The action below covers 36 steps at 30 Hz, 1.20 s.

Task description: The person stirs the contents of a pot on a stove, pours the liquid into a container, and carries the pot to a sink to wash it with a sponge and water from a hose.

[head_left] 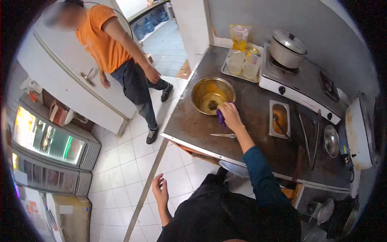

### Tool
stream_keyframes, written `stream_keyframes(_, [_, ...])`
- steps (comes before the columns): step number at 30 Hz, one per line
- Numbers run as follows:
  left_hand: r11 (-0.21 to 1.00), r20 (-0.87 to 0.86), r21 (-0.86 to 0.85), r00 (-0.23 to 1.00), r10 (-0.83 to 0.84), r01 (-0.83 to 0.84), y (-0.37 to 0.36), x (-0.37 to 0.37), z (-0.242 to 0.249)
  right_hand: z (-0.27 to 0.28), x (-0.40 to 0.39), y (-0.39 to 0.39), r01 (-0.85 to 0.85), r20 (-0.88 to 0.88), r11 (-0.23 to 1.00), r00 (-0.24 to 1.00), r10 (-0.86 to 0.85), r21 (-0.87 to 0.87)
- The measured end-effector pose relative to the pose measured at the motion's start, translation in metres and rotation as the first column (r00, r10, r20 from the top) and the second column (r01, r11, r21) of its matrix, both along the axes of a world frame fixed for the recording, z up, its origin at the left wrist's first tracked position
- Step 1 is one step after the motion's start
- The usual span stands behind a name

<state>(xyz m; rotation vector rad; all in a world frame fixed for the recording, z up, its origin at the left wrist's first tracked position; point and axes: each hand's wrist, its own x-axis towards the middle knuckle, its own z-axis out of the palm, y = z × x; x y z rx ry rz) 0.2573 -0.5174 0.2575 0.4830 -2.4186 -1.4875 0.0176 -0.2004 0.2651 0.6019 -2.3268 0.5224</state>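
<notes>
My right hand (231, 115) is closed on a purple packet (221, 117) beside the lower right rim of a round metal bowl (196, 93). Inside the bowl lie some yellowish liquid and a dark clump (213, 105). A pale, thin utensil (223, 135) rests on the dark counter just below that hand. My left hand (160, 188) hangs over the tiled floor, fingers apart, holding nothing.
A gas stove (296, 86) with a lidded pot (288, 50) stands behind a tray of cups (240, 76). To the right are a rectangular metal pan (279, 119), tongs (315, 139) and a steel lid (331, 141). A person in orange (105, 42) stands at the left.
</notes>
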Motion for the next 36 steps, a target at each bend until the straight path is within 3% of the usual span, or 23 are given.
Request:
stream_keyframes(5, [0.985,0.044,-0.128,0.993,-0.110,0.114,-0.030,0.007,0.017,-0.008,0.008,-0.010,0.056,-0.029,0.998,0.998,-0.057,-0.014])
stream_keyframes(13, [0.964,0.058,-0.104,0.969,-0.239,0.244,-0.074,-0.032,0.011,-0.015,-0.009,-0.023,0.065,0.080,0.994,0.994,-0.072,0.085])
stream_keyframes(18, [0.963,0.025,-0.045,0.964,-0.265,0.266,-0.148,-0.090,-0.014,-0.011,-0.030,-0.046,0.187,-0.020,0.980,0.982,-0.187,0.061])
stream_keyframes(21, [0.940,0.000,-0.142,0.950,-0.313,0.310,-0.203,-0.141,-0.024,0.009,-0.027,-0.075,0.269,-0.114,0.956,0.960,-0.256,0.118])
stream_keyframes(25, [0.892,-0.022,-0.182,0.905,-0.424,0.414,-0.260,-0.231,-0.007,0.038,-0.030,-0.139,0.467,-0.083,0.879,0.884,-0.460,0.100])
stream_keyframes(30, [0.821,-0.089,-0.159,0.820,-0.565,0.548,-0.302,-0.363,0.005,0.049,-0.064,-0.211,0.476,-0.110,0.878,0.877,-0.468,0.059])
stream_keyframes(33, [0.790,-0.079,-0.200,0.794,-0.603,0.580,-0.328,-0.452,-0.018,0.045,-0.118,-0.241,0.453,-0.129,0.888,0.888,-0.441,0.078])
stream_keyframes(36, [0.757,0.006,-0.284,0.790,-0.613,0.589,-0.369,-0.532,-0.076,0.046,-0.190,-0.271,0.403,-0.107,0.912,0.913,-0.395,0.076])
